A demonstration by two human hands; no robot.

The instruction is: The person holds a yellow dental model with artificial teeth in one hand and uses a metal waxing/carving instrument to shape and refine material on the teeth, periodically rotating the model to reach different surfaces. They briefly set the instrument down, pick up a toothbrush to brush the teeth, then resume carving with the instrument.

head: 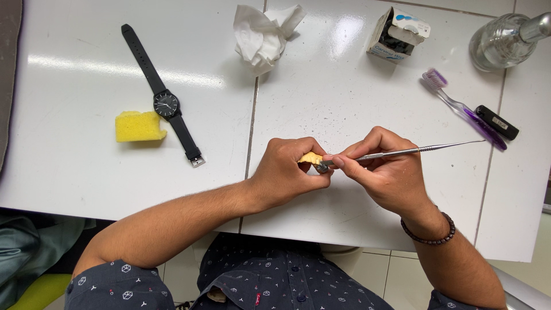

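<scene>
Both hands closed at centre frame: small yellowish piece gripped, metal tool tip applied.

White glossy tabletop (pixel 321 92), seamed into panels, speckled; tiled floor below. At upper left, black wristwatch (pixel 165 103) beside yellow sponge (pixel 138 126); along the top, crumpled tissue (pixel 264 31), small open carton (pixel 397 34), glass bottle (pixel 505 40) cut off at the corner; purple toothbrush (pixel 465 109) at right. Left hand (pixel 287 172) clenched around yellowish piece (pixel 313 157), largely hidden, shape unclear. Right hand (pixel 384 172) pinching slender metal instrument (pixel 413 151), tip touching the piece.
</scene>
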